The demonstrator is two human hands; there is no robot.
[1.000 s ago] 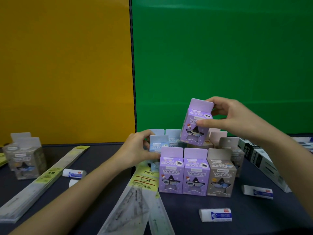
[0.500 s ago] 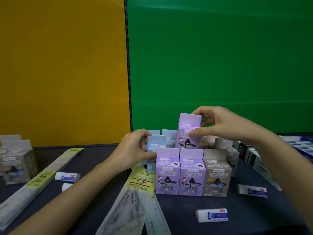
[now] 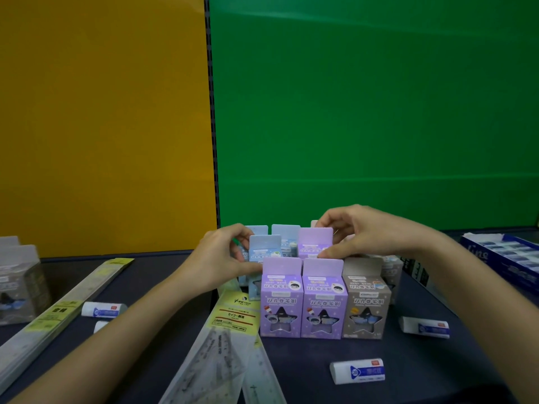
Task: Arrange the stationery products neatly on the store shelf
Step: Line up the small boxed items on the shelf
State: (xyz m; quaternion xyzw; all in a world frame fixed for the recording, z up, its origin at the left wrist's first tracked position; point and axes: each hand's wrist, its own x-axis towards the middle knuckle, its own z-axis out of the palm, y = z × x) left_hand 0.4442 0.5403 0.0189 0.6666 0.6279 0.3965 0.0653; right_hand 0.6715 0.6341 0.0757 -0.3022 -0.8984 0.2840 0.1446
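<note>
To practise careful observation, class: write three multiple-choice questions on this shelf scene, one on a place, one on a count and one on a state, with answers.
1. Where is the purple box that the right hand holds?
A. Behind the front row. B. In front of it. C. Far off to the left.
2. How many boxes in the front row are purple?
A. One. B. Two. C. Four.
3. What is the left hand doing?
A. Lying flat, palm down. B. Hanging empty. C. Gripping a blue box.
Answers: 1 A, it shows just over the front flaps; 2 B, two purple ones stand beside one grey box; 3 C, fingers and thumb curl round it.
</note>
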